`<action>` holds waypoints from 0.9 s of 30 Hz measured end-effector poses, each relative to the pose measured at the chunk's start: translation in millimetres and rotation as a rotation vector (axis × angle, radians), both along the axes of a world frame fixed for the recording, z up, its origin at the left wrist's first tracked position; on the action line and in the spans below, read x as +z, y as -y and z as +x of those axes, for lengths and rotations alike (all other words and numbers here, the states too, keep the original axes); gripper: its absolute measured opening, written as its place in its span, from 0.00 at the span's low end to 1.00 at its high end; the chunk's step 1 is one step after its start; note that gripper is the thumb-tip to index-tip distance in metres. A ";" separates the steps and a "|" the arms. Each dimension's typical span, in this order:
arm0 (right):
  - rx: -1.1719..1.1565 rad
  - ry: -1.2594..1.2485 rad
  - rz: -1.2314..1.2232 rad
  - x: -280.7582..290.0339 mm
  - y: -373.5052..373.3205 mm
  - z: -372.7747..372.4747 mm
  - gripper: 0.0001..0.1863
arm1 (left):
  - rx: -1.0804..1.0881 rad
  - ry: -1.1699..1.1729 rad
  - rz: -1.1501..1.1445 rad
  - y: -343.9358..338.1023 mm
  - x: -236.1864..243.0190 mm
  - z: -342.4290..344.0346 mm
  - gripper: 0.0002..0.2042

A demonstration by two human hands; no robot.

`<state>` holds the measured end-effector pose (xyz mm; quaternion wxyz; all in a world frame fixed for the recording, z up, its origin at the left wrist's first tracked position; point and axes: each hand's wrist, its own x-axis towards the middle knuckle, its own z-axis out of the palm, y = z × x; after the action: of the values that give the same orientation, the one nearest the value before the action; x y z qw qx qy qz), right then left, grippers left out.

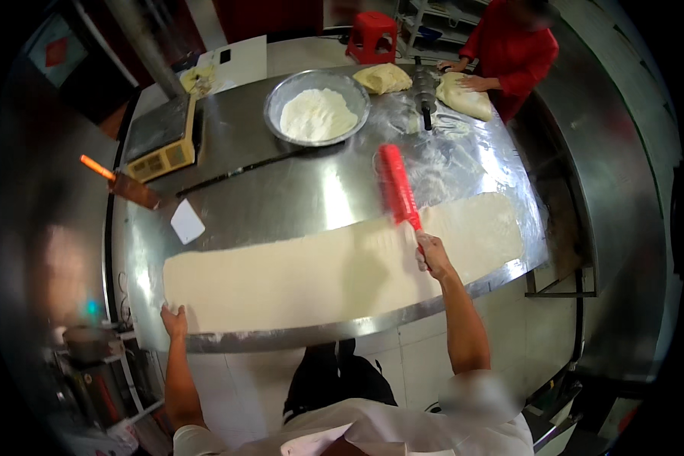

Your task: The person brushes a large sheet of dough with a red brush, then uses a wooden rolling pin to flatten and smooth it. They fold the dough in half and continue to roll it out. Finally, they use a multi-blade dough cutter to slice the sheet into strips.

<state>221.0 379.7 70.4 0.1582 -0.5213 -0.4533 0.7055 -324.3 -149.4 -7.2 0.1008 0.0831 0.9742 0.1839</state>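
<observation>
A long, pale dough sheet lies flat along the near side of the steel table, its right end angled farther away. My right hand grips the handle of a red brush, held above the sheet's far edge toward the right; motion blurs the brush head. At the sheet's near left corner is my left hand, thumb and fingers apart, touching the corner or the table edge. A white dough scraper lies just beyond the sheet's left part.
On the steel table are a flour bowl, a black rod, a scale, a dough lump and a dark rolling pin. A person in red presses dough at far right. A red stool stands behind.
</observation>
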 end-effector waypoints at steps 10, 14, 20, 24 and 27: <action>0.264 -0.042 -0.067 -19.2 141.1 -31.1 0.18 | 0.019 -0.030 -0.119 110.8 10.6 15.3 0.32; 0.485 0.144 0.173 10.7 213.3 -26.2 0.18 | 0.145 0.200 -0.022 94.1 15.9 -8.9 0.31; 0.868 0.179 0.607 -20.1 367.7 -76.5 0.18 | 0.141 0.339 -0.084 75.7 -4.6 -46.8 0.30; 1.195 0.190 0.707 -44.4 484.6 -173.9 0.19 | 0.085 0.417 0.002 108.1 -14.9 -82.6 0.27; 1.210 0.121 0.803 -82.0 563.4 -247.8 0.20 | -0.196 0.419 0.083 87.1 4.3 -79.1 0.25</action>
<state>-26.8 -183.8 -11.7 -0.1059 -0.1196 -0.8939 0.4187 -403.4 -236.5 -2.8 0.3147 0.1414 0.9109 0.2262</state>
